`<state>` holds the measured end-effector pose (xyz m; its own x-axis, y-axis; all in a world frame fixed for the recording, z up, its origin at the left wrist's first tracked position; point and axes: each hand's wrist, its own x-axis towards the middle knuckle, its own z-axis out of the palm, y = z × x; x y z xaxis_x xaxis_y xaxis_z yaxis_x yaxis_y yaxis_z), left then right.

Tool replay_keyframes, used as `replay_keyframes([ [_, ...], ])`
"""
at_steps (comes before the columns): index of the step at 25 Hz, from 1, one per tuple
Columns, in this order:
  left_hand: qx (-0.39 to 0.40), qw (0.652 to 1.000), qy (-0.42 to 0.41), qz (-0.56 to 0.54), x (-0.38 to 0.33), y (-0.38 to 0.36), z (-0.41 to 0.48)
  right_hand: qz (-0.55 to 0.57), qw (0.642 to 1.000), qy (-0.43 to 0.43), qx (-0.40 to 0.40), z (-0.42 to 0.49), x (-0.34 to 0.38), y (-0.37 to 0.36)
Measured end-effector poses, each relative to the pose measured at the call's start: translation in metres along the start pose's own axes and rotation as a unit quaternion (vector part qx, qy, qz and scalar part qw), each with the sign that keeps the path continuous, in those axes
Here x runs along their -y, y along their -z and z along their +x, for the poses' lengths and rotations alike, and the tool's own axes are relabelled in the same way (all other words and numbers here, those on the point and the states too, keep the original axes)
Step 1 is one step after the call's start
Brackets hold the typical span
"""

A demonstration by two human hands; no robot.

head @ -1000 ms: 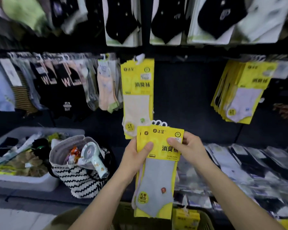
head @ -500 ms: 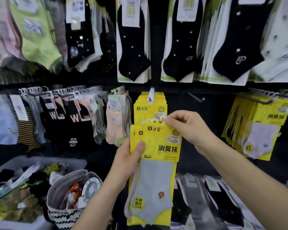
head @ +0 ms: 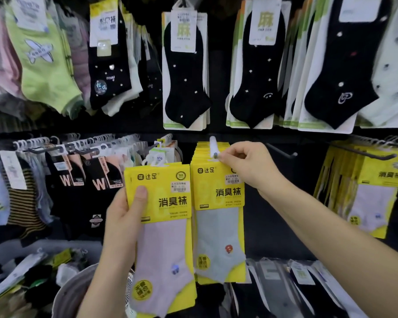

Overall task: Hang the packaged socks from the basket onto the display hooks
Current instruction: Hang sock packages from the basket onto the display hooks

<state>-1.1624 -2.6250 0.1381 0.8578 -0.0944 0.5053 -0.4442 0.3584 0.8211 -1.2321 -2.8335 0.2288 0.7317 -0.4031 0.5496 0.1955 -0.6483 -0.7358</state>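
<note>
Right hand point(head: 246, 166): fingertips pinch top of yellow card pack with grey ankle sock point(head: 218, 203), at tip of white-capped metal display hook point(head: 214, 145); whether threaded, cannot tell.
Left hand point(head: 122, 216): thumb clamps spare yellow packs, lilac sock point(head: 161, 203), just beside.
Risk: pack not seated past hook tip, likely drops on release; loosely held spares may fan and slip.
</note>
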Motion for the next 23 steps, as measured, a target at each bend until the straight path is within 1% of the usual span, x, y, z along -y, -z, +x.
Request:
replay_keyframes([
  [3, -0.023, 1.0, -0.013, -0.012, -0.012, 0.012, 0.0, -0.039, 0.999, 0.018, -0.013, 0.002, -0.003, -0.006],
  [7, -0.002, 1.0, -0.006, -0.024, -0.022, 0.006, -0.01, -0.078, 0.997, 0.02, 0.001, -0.002, -0.003, -0.003],
  [9, 0.013, 1.0, -0.002, -0.013, -0.022, -0.004, -0.019, -0.103, 0.993, 0.038, -0.035, -0.012, -0.001, -0.002],
  [10, 0.02, 1.0, -0.002, -0.001, -0.021, -0.01, -0.024, -0.085, 0.992, 0.06, -0.065, -0.02, 0.001, -0.002],
  [11, 0.029, 1.0, -0.001, 0.01, -0.02, -0.016, -0.028, -0.048, 0.993, 0.078, -0.077, -0.03, 0.002, -0.002],
  [12, 0.037, 0.999, -0.002, 0.014, -0.019, -0.02, -0.032, -0.012, 0.994, 0.085, -0.061, -0.04, 0.005, -0.004],
  [13, 0.045, 0.999, -0.001, 0.01, -0.019, -0.025, -0.036, 0.005, 0.997, 0.076, -0.023, -0.051, 0.008, -0.006],
  [15, 0.053, 0.999, -0.001, 0.003, -0.018, -0.032, -0.043, 0.012, 0.998, 0.031, 0.047, -0.065, 0.011, -0.011],
  [17, 0.05, 0.999, 0.002, 0.009, -0.016, -0.036, -0.048, 0.058, 0.997, -0.013, 0.052, -0.068, 0.011, -0.011],
  [19, 0.032, 0.999, 0.011, 0.009, -0.015, -0.037, -0.051, 0.089, 0.995, -0.022, 0.036, -0.07, 0.012, -0.007],
  [23, 0.034, 0.999, 0.024, 0.011, -0.01, -0.037, -0.052, 0.055, 0.998, -0.005, 0.039, -0.068, 0.01, 0.0],
])
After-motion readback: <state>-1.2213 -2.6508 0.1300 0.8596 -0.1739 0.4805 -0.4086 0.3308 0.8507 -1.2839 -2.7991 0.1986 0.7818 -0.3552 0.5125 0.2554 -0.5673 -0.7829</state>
